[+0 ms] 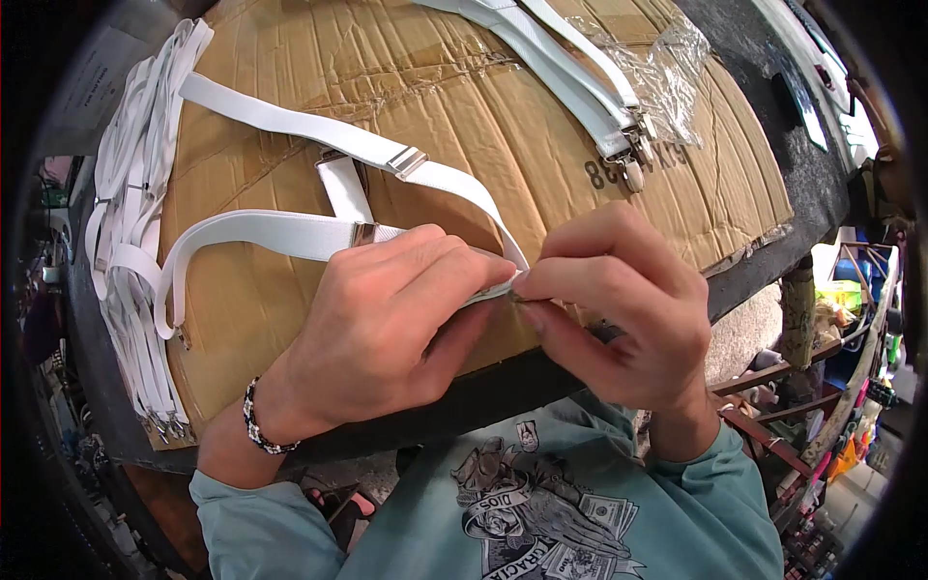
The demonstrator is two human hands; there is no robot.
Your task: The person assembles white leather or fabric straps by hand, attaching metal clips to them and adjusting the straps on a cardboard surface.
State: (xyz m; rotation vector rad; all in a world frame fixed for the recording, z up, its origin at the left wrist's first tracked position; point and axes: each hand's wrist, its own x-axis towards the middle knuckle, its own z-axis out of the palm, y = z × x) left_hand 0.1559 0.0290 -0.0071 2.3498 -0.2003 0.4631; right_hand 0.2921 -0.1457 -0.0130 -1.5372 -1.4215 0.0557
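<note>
My left hand (387, 333) is closed on a white elastic strap (300, 123), near the front edge of the cardboard. My right hand (623, 304) pinches the end of the same strap, its fingertips almost touching my left ones. From there the strap loops up and left through a metal slide buckle (407, 161). A second white band (266, 232) with another metal buckle (363, 233) runs beneath my left hand. A short white piece (344, 189) joins the two bands. What lies between my fingertips is mostly hidden.
Flattened cardboard (464, 126) covers a dark table (454, 411). A thick bundle of white straps (135, 193) with metal clips lies at the left. Further white straps (565, 72) with metal clips (633, 174) and clear plastic (667, 82) are at the top right.
</note>
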